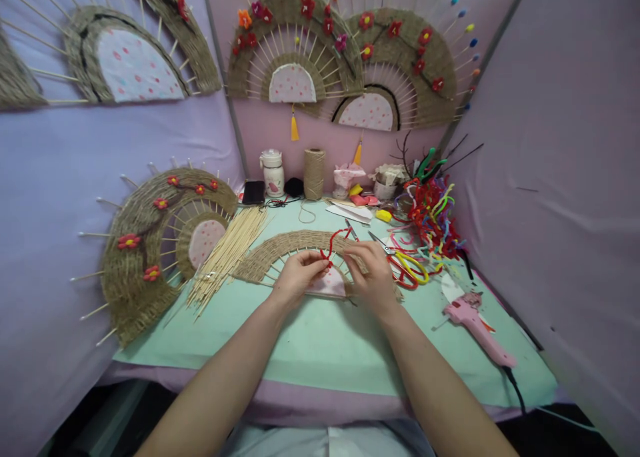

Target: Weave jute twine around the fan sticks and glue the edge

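Note:
My left hand pinches a red pipe cleaner between thumb and fingertips. The held part is bent into a small shape, while the free end rises and bends to the right. My right hand is beside it, fingers curved and apart, with no visible grip on the pipe cleaner. Beneath both hands lies a woven twine fan with thin stick ribs and a pink-spotted white centre, partly covered by the hands.
Right of the hands lie red-handled scissors, yellow-handled scissors and a pink glue gun. Thin sticks are piled left, near a flower-decorated fan. Behind stand a twine spool and a pipe cleaner heap.

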Tool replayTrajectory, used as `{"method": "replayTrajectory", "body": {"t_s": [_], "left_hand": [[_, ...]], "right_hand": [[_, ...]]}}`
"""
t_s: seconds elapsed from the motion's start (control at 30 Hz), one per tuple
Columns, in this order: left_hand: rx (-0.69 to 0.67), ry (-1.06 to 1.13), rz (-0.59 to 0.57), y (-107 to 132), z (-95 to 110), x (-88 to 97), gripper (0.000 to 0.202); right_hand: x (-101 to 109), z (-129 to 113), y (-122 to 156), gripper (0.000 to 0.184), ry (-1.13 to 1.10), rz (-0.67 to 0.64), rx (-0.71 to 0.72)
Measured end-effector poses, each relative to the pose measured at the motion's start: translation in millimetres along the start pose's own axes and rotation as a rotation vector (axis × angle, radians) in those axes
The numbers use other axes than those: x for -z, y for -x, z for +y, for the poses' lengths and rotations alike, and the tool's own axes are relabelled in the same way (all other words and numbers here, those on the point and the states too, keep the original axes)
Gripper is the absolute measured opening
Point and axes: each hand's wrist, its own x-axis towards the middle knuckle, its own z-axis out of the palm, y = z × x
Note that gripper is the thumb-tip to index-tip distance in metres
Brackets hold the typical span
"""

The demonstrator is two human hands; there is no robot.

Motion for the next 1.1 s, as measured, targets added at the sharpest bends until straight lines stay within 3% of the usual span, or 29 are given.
{"method": "replayTrajectory", "body": {"t_s": [0.13,0.47,0.57,0.73,0.87,0.97,1.1], "left_hand": [[-0.095,-0.090,-0.035,1.4,-4.3,-1.9,0.017],[-0.245,-0.181,-0.101,6.3,-3.0,-5.6,0.013],[-0.314,-0.182,-0.120,7.5,-0.3,-5.9,0.011],[-0.265,-0.051,-0.234,9.2,1.3,-5.4,0.015],[-0.316,-0.001,-0.199,10.9,2.5,-5.6,0.016],[-0.358,0.004,-0.150,11.5,3.2,-6.8,0.017],[-0.374,-0.026,-0.112,11.9,3.1,-8.9,0.017]], "right_hand": [[-7.4,4.0,3.1,0.022,-0.015,-0.156,0.079],[-9.3,1.6,3.8,0.019,-0.131,-0.102,0.006],[-9.1,-0.2,4.4,0.016,-0.229,-0.094,-0.071],[-11.9,-1.2,7.2,0.013,-0.443,-0.086,-0.287],[-15.2,-1.1,7.8,0.011,-0.585,-0.105,-0.403],[-14.9,-1.9,6.2,0.010,-0.574,-0.109,-0.373],[-11.9,-3.7,3.3,0.009,-0.475,-0.066,-0.232]]}}
